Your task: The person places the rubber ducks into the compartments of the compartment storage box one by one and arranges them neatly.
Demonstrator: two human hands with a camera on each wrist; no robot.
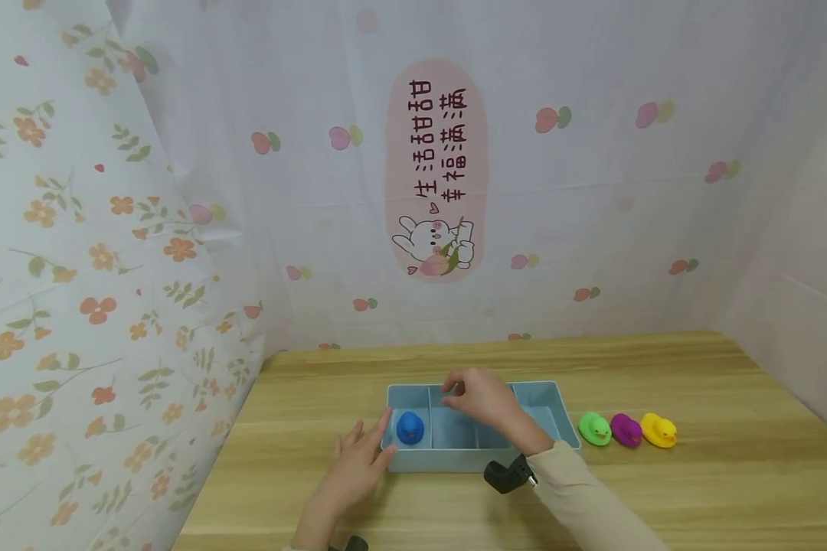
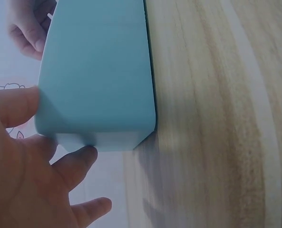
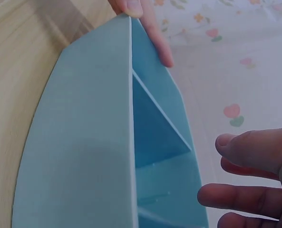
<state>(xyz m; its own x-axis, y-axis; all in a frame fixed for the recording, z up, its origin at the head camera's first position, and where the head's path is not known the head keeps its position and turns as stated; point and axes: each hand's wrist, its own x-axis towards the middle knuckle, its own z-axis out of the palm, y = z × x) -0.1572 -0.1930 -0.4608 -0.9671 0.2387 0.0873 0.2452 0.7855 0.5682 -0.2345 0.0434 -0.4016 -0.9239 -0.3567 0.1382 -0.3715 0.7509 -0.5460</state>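
A pale blue divided box (image 1: pixel 434 461) lies lengthwise on the wooden table. In its leftmost compartment sits a blue toy duck (image 1: pixel 410 428). My left hand (image 1: pixel 355 468) is at the box's left end, its fingers spread and touching the end wall; the left wrist view shows the thumb against the long front side. Over the middle compartments hovers my right hand (image 1: pixel 481 398). In the right wrist view, nothing is between its loosely bent thumb and fingers (image 3: pixel 240 197). The right hand and forearm cover part of the box's inside.
Right of the box, a green duck (image 1: pixel 595 428), a purple duck (image 1: pixel 625 430) and a yellow duck (image 1: pixel 658 430) stand in a row on the table (image 1: pixel 730 490). Behind the table hangs a printed cloth (image 1: pixel 593 191), with a floral cloth (image 1: pixel 96 268) at the left.
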